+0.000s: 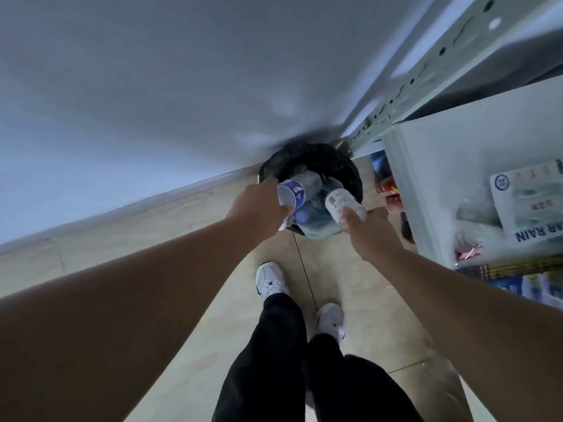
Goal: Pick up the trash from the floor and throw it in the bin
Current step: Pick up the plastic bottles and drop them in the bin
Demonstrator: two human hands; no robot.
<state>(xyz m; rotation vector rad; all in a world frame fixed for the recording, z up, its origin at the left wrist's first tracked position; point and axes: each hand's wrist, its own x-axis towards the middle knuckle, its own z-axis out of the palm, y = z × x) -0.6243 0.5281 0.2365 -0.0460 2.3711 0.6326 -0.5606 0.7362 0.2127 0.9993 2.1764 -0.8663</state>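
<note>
Hidden, blurred and cut-off parts at the bin

The left hand (259,210) covers the base of its bottle (297,190), and the right hand (370,229) covers the lower end of the second bottle (342,205). The bin's (355,175) contents are a dark blur. The shelf (441,166) runs off the right edge; its package (530,205) print is partly cropped.

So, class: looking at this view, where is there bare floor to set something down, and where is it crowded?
Bare tiles lie between the wall and the left arm, and beside the shoes. Crowded: the bin, full of bottles, under both hands, and the shelf on the right.
</note>
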